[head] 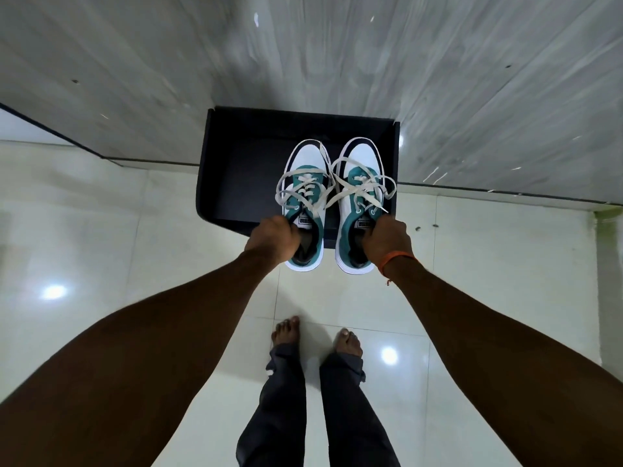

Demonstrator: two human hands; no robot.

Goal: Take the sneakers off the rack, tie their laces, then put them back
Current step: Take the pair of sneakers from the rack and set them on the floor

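closest to me are my own bare feet (317, 335) on the glossy white tile floor (135, 230), dark trousers (303, 416) bunched at the ankles, ceiling lights reflecting off the tiles on either side. both arms are stretched out ahead and down.

my left hand (271, 235) is clamped on the left sneaker (305, 203), fingers tucked down into the collar opening beside the tongue. my right hand (387, 239) is doing the same thing to the right sneaker (359, 210), fingers hooked inside the opening, closed tight on the edge. there's an orange thread bracelet (397, 259) on that wrist with a loose end dangling.

the shoes are white and teal with dark trim at the toes and a logo patch on each tongue. they sit side by side, toes pointing away from me, heels sticking out over the tile past the front edge of the rack. the laces (337, 187) are pale, flat and looped up loosely over both shoes, and strands from the two cross each other in the gap between them. can't tell for sure if the soles are resting on the shelf or lifted off it.

past them is the black shoe rack (242, 156), a dark open box against the grey wood-grain wall panel (337, 55), which looks smeared with motion blur.
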